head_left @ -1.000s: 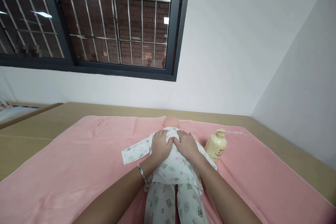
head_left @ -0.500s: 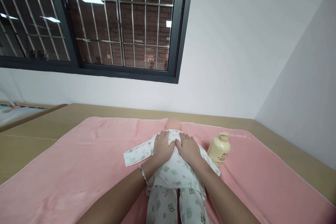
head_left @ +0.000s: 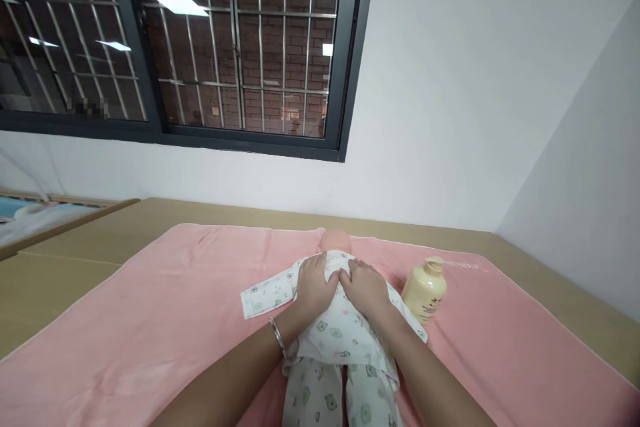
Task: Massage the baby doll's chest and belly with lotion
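A baby doll in white printed clothes lies on a pink towel, its head pointing away from me. My left hand and my right hand rest side by side, palms down, on the doll's upper body with the fingers spread. The thumbs nearly touch at the middle. A metal bangle circles my left wrist. One empty sleeve of the clothing sticks out to the left.
A cream pump bottle stands on the towel just right of the doll. The towel covers a tan surface that meets white walls. A barred window is above at the left.
Both hands stay pressed on the doll's upper body. The view has shifted a little, so everything sits slightly lower and to the right in the picture.
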Demonstrator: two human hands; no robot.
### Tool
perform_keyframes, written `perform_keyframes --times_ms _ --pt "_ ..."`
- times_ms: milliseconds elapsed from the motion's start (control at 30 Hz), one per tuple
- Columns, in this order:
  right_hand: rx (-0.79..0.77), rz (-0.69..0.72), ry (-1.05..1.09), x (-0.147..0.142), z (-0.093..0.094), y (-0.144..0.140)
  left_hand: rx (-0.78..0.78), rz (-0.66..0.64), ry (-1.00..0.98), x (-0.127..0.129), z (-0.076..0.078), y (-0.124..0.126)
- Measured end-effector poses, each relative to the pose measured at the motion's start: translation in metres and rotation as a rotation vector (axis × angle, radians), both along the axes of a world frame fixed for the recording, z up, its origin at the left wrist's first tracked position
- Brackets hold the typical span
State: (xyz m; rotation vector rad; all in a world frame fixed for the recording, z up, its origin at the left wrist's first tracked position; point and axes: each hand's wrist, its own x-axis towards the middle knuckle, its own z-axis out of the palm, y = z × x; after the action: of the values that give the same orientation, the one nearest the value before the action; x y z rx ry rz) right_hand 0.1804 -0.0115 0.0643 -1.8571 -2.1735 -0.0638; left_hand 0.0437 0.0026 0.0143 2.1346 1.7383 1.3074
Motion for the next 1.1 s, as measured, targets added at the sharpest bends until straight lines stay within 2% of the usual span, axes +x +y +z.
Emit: perform_keyframes --times_ms 133,233,433,633,700,833,1000,1100 --pt "0.004 0.098 0.076 0.01 -0.008 0.01 -0.026 -0.041 0.023 0.001 0.002 0.003" --pt "0.019 0.119 0.072 0.006 -0.006 0.006 -0.01 -0.049 0.016 0.0 0.003 0.002" --pt "-0.003 -0.04 -0.009 -0.006 0.007 -0.007 0.067 -0.081 0.051 -0.003 0.003 -0.003" --pt "-0.01 0.108 0.123 0.009 -0.011 0.013 -0.012 -0.064 0.02 -0.001 0.002 0.003" --pt "-0.012 0.118 0.146 0.012 -0.015 0.017 -0.032 -0.083 0.006 -0.001 0.001 0.005" --pt "0.033 0.081 0.147 0.008 -0.008 0.009 0.007 -0.088 -0.091 -0.004 -0.004 0.004" --pt "0.23 0.118 0.195 -0.005 0.004 -0.007 0.094 -0.086 -0.275 -0.005 -0.011 -0.001" --pt "0.122 0.208 0.138 -0.011 0.001 -0.01 0.131 -0.114 -0.379 -0.006 -0.014 -0.004"
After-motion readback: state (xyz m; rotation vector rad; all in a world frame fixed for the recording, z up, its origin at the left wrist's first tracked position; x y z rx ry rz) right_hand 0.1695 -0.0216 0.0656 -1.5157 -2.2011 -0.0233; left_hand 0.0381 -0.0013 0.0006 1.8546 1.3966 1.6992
